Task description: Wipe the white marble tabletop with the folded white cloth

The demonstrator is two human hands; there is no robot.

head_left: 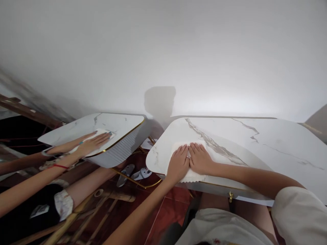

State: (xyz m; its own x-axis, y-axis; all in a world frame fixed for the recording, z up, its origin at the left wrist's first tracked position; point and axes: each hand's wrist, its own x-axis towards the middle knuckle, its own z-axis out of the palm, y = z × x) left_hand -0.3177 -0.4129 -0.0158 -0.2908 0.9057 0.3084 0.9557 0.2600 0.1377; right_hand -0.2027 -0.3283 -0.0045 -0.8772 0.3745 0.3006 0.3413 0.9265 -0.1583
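A white cloth (192, 176) lies spread on the left part of a white table (230, 136) with brown marble veins. Both of my hands rest flat on top of it, side by side, with the thumbs close together. My left hand (179, 162) presses on the cloth's left half, its fingers stretched out and pointing away from me. Beside it, my right hand (200, 160) lies on the right half, fingers also stretched and angled to the far left. A scalloped edge of the cloth hangs over the table's near side.
At the left, another person's hands (95, 141) lie on a white cloth on a second marbled table (125, 124) with gold trim. A bamboo chair (102, 204) and slippers (141, 174) are below. A small gold knob (230, 196) sticks out near my lap. A white wall (230, 58) stands behind.
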